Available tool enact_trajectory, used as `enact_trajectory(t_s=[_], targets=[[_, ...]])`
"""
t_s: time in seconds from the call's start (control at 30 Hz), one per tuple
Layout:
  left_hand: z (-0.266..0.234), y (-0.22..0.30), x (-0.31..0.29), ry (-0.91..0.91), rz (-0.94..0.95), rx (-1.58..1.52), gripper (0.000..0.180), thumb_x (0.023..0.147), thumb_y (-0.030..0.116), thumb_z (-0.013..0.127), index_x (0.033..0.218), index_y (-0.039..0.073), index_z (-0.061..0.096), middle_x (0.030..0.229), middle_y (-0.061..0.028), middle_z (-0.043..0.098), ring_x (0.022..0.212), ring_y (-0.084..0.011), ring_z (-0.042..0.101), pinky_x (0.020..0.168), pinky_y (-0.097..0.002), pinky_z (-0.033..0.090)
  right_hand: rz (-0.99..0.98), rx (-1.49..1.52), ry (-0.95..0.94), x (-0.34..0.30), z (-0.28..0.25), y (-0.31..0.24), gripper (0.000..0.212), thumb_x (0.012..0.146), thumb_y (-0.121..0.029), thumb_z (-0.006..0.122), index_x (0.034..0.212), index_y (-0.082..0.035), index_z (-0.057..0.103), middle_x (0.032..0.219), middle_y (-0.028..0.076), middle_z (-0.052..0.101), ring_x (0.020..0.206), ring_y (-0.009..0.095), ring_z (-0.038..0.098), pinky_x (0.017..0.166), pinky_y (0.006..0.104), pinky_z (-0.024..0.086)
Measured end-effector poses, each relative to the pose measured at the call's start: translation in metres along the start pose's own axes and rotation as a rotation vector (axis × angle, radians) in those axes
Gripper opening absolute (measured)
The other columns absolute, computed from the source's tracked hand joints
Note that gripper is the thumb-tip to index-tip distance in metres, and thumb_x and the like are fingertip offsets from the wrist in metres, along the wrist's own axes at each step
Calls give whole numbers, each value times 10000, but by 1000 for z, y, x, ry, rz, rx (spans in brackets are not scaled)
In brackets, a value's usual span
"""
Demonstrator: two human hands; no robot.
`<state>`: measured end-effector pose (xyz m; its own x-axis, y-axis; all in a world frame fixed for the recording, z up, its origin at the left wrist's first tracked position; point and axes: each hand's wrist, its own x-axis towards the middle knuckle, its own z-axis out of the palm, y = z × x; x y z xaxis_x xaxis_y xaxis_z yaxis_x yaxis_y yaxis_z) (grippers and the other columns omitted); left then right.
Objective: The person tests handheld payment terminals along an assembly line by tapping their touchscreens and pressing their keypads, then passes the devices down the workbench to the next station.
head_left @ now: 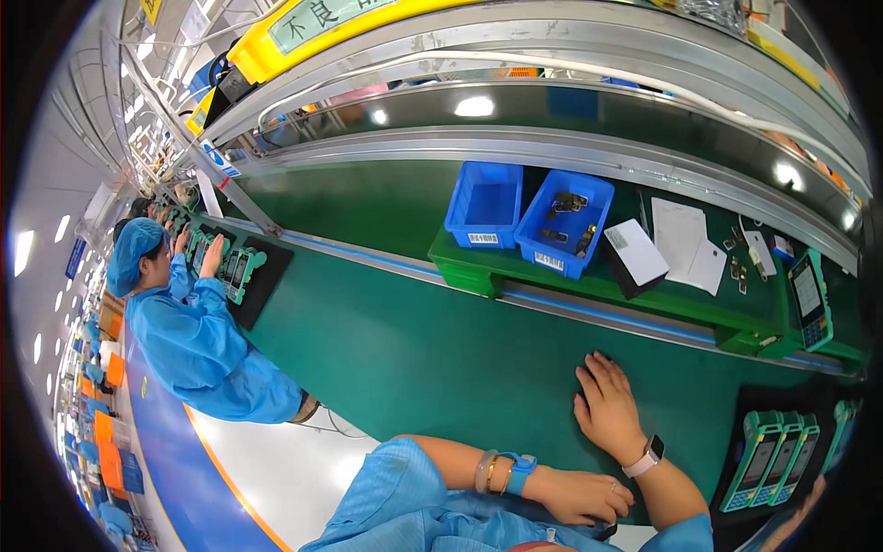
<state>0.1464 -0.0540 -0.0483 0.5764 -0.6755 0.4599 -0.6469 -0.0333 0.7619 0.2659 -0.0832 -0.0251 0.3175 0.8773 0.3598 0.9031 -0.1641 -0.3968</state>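
Observation:
My right hand (607,405) lies palm down on the green bench top (441,359), its fingers stretched out and nothing in them. It wears a watch (651,451) with a pale strap. My left hand (581,495) rests at the near bench edge, close to my right forearm, its fingers loosely bent and lying downward. A ring, a blue wristband (521,472) and bracelets show on that arm. A small dark thing (606,532) sits just below the left fingers; what it is I cannot make out. Nearest on the right are several green-cased handheld devices (765,460) on a black mat.
A green shelf holds two blue bins (564,221), one with small metal parts, plus white papers (682,241) and a dark-screened handheld device (810,299). On the left a co-worker (193,322) in blue handles similar devices on a black mat. Another hand (798,524) shows at lower right.

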Motion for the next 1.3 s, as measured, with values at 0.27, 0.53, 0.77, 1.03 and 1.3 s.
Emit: enact_trajectory(t_s=[0.27, 0.53, 0.77, 1.03, 1.3], targets=[[-1, -3, -2, 130, 82, -24, 132, 818, 123, 596, 816, -8, 615, 1034, -160, 595, 1145, -359, 523, 953, -465, 432, 13, 38, -52, 3, -8, 3, 425, 807, -134, 652, 1197, 19, 581, 1324, 200, 511, 1283, 366, 448, 1087, 501, 345], [2, -17, -9, -2, 131, 103, 408, 933, 240, 579, 1279, 24, 588, 1271, -230, 579, 1116, -342, 568, 897, -497, 465, 12, 86, -34, 6, -8, 2, 424, 779, -83, 671, 1186, 0, 590, 1321, 192, 517, 1271, 384, 463, 1069, 496, 363], [2, -9, -5, 121, 53, -10, 195, 802, 186, 595, 797, -5, 634, 1037, -140, 619, 1158, -343, 530, 978, -457, 422, 18, 70, -52, 4, -7, 3, 422, 800, -125, 662, 1191, 12, 581, 1329, 197, 509, 1283, 376, 451, 1082, 500, 348], [6, -11, -7, 140, 63, -5, 181, 806, 170, 596, 774, -4, 634, 1033, -138, 623, 1156, -342, 533, 969, -458, 423, 9, 47, -33, 4, -5, 2, 403, 793, -122, 662, 1168, 7, 590, 1316, 188, 514, 1274, 374, 453, 1057, 494, 364], [5, -9, -4, 134, -33, -62, 95, 818, 99, 613, 801, 10, 641, 1014, -118, 629, 1132, -319, 546, 941, -448, 429, 11, 76, 35, 7, -2, 4, 354, 775, -100, 675, 1112, -13, 617, 1268, 154, 546, 1227, 353, 490, 1000, 476, 402]])
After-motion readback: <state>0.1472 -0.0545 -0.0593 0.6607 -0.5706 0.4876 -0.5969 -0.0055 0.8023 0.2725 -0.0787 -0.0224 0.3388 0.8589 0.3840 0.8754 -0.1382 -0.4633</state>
